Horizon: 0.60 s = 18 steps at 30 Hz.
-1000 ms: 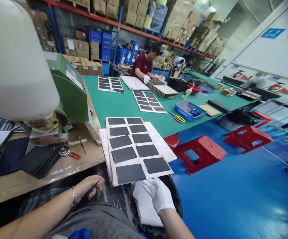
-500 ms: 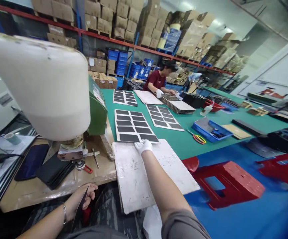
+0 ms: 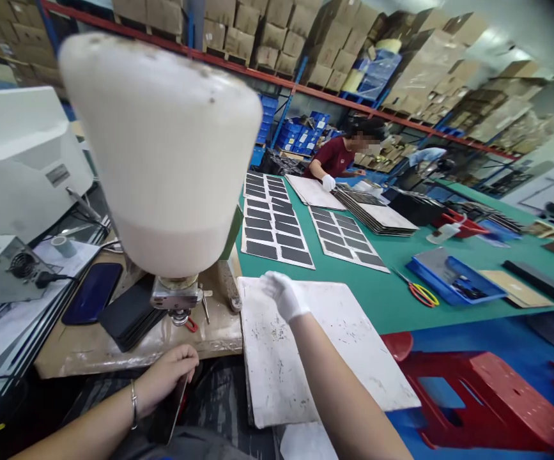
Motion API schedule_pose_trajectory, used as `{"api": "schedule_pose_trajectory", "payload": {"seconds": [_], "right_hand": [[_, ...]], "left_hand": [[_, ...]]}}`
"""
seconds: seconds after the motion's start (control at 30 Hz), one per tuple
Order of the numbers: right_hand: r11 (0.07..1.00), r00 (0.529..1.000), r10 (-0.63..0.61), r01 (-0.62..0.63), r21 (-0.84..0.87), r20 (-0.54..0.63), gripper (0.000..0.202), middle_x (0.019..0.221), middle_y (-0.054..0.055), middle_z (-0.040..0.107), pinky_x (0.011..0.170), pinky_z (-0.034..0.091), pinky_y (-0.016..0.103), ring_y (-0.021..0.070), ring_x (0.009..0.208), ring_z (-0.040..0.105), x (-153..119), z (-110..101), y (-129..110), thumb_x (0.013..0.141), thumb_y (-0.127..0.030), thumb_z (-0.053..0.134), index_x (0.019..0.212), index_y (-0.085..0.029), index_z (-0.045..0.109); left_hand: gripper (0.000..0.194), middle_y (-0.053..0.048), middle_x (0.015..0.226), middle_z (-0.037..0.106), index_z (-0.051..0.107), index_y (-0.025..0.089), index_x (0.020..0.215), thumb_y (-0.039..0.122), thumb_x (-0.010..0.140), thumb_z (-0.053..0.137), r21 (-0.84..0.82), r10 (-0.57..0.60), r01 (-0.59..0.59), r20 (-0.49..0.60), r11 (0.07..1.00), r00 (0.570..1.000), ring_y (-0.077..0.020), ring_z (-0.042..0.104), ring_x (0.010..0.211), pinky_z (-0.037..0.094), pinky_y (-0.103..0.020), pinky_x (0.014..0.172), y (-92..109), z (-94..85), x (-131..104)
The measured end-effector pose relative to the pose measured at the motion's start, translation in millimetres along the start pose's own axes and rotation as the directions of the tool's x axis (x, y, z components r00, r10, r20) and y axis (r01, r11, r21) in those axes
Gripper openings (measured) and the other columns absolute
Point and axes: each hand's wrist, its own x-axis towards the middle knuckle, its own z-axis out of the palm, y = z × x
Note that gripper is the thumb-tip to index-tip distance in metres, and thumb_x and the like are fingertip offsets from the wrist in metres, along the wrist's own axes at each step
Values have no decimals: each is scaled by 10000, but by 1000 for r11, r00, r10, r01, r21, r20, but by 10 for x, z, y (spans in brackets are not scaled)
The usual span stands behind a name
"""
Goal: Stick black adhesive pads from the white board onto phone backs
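Observation:
My left hand (image 3: 170, 377), bare with a bracelet at the wrist, is low over my lap, fingers closed on a thin dark flat piece (image 3: 177, 409) seen nearly edge-on. My right hand (image 3: 284, 295), in a white glove, is over the upper part of a scuffed white board (image 3: 324, 358), fingers stretched out and holding nothing. Whether it touches the board I cannot tell. Just beyond it, a white board with black rectangles (image 3: 277, 237) meets a similar board (image 3: 266, 185) behind. Another such board (image 3: 348, 239) is to the right.
A machine with a milky hopper (image 3: 171, 160) stands left, beside stacked black pieces (image 3: 130, 313) and a dark phone-like slab (image 3: 92, 294). Scissors (image 3: 423, 295) and a blue tray (image 3: 453, 278) lie right. Red stools (image 3: 487, 396) stand below. A co-worker (image 3: 334, 156) sits across the green table.
The nearer board with black rectangles has slid away from me, up against the one behind. My right hand has come off its near edge. The view has turned left.

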Motion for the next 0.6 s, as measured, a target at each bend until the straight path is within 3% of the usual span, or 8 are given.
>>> {"api": "schedule_pose_trajectory", "payload": {"seconds": [0.1, 0.13, 0.2, 0.27, 0.3, 0.43, 0.53, 0.6], "right_hand": [[977, 907, 212, -198, -76, 363, 415, 650, 100, 664, 542, 514, 316, 182, 544, 634, -636, 310, 211, 793, -487, 606, 790, -73, 642], [959, 836, 280, -259, -112, 472, 476, 597, 102, 657, 499, 499, 303, 179, 486, 620, -871, 426, 298, 789, -540, 577, 786, -68, 639], [914, 616, 369, -375, -153, 696, 529, 612, 91, 672, 474, 479, 266, 156, 446, 606, -1288, 672, 466, 774, -598, 550, 891, -85, 617], [885, 495, 374, -443, -142, 784, 537, 651, 74, 685, 480, 482, 256, 146, 446, 606, -1566, 914, 604, 735, -576, 611, 1004, -113, 574], [881, 508, 361, -460, -108, 782, 555, 648, 62, 684, 480, 486, 258, 147, 443, 605, -1645, 1020, 653, 709, -552, 650, 1045, -122, 550], [907, 694, 297, -421, 35, 656, 612, 552, 29, 658, 440, 491, 275, 176, 431, 605, -1652, 1234, 645, 684, -484, 690, 1121, -113, 475], [938, 719, 248, -346, 25, 649, 494, 543, 50, 661, 409, 474, 276, 188, 414, 600, -1529, 1137, 435, 760, -445, 617, 1087, -90, 517], [968, 743, 199, -250, -11, 639, 388, 528, 74, 652, 406, 451, 263, 178, 400, 588, -1462, 997, 268, 829, -449, 530, 913, -78, 608]], "left_hand": [[230, 62, 537, 417, 462, 186, 675, 397, 767, 476, 147, 87, -77, -64, 986, 994, -99, 369, 486, 267, -219, 488, 159, -13, -77], [226, 52, 555, 435, 477, 186, 669, 389, 767, 496, 176, 120, -103, -85, 979, 989, -110, 393, 524, 282, -228, 520, 219, -28, -109], [215, 36, 578, 474, 511, 191, 674, 379, 777, 524, 308, 219, -168, -137, 936, 966, -129, 418, 567, 277, -248, 560, 352, -69, -184], [198, 28, 557, 479, 538, 203, 696, 372, 799, 522, 520, 362, -220, -187, 825, 913, -145, 427, 559, 259, -269, 569, 493, -119, -277], [192, 24, 550, 482, 549, 209, 709, 367, 811, 514, 614, 431, -233, -196, 754, 881, -152, 435, 553, 258, -276, 572, 563, -147, -330], [190, -4, 647, 572, 580, 214, 751, 362, 836, 498, 753, 568, -260, -179, 604, 803, -168, 515, 622, 315, -273, 613, 796, -311, -579], [216, -12, 727, 620, 592, 213, 779, 402, 835, 503, 737, 568, -241, -227, 631, 791, -179, 555, 699, 345, -264, 633, 894, -491, -749], [265, -4, 697, 608, 583, 207, 763, 452, 827, 505, 632, 512, -246, -280, 735, 812, -172, 549, 670, 352, -252, 600, 907, -603, -809]]}}
